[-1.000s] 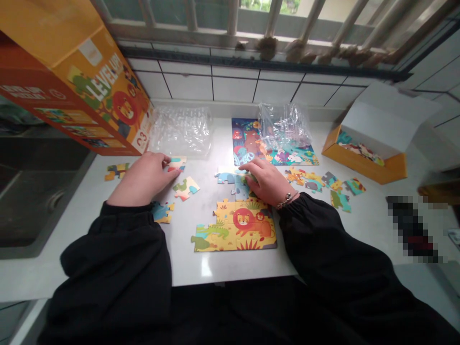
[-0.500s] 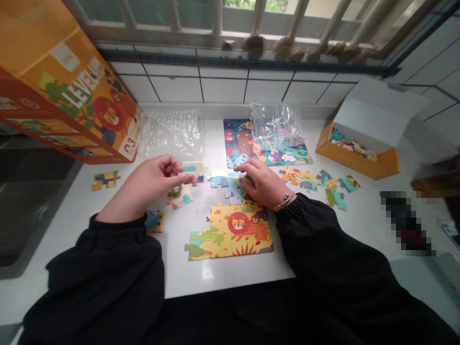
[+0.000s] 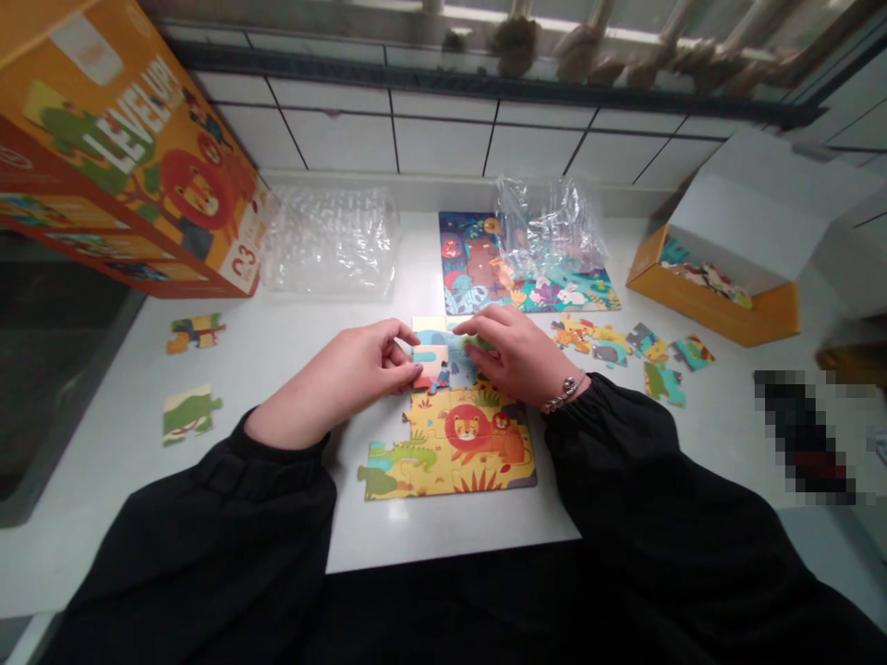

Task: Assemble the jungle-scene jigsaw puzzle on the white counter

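Between the thumb and fingers of my left hand is a puzzle piece with a pale top, a teal patch and a blue-and-red figure. It is held over the upper left part of the partly joined lion puzzle. My right hand, with a bracelet at the wrist, rests over the puzzle's upper right, its fingers bent and apart on the light-blue pieces. The right fingertips partly hide those pieces, and I see nothing held in them. Joined lion and crocodile pieces lie flat below both hands.
Loose puzzle pieces lie at the right, and a green piece at the left. Behind stand an orange box, clear bubble wrap, a dark forest puzzle under clear plastic, and an open carton holding pieces.
My left hand has moved right, bringing the puzzle piece over to the lion puzzle. My right hand stays at the puzzle's upper right. The view has shifted slightly.
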